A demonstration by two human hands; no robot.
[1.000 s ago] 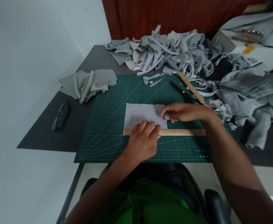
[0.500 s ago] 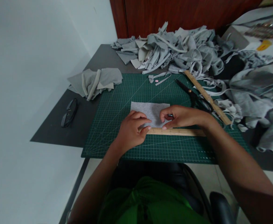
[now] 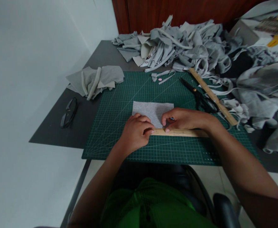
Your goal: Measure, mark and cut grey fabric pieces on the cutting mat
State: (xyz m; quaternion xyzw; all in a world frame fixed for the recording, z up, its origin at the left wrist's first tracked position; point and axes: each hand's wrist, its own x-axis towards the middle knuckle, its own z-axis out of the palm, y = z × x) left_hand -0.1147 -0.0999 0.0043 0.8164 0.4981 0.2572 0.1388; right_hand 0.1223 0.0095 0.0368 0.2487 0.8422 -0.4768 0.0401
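Fingers (image 3: 145,126) of our left hand (image 3: 136,133) are curled down, pressing the near left corner of the grey cloth piece (image 3: 150,110) and the end of the wooden ruler (image 3: 181,132) flat. Our right hand (image 3: 183,119) pinches a small dark marker, only its tip showing, at the cloth's near edge just above the ruler. The cloth lies flat in the middle of the green cutting mat (image 3: 120,136) on the worktop (image 3: 58,129), with the ruler along its near edge.

We judge the cloth light, soft and likely to creep or stretch, so it wants flat pressure near the ruler rather than a pinch. The ruler looks stiff and thin; pressing from above should hold it.

Scissors (image 3: 199,96) and a second ruler (image 3: 212,95) lie to the right, scraps (image 3: 177,44) behind, glasses (image 3: 68,112) to the left.
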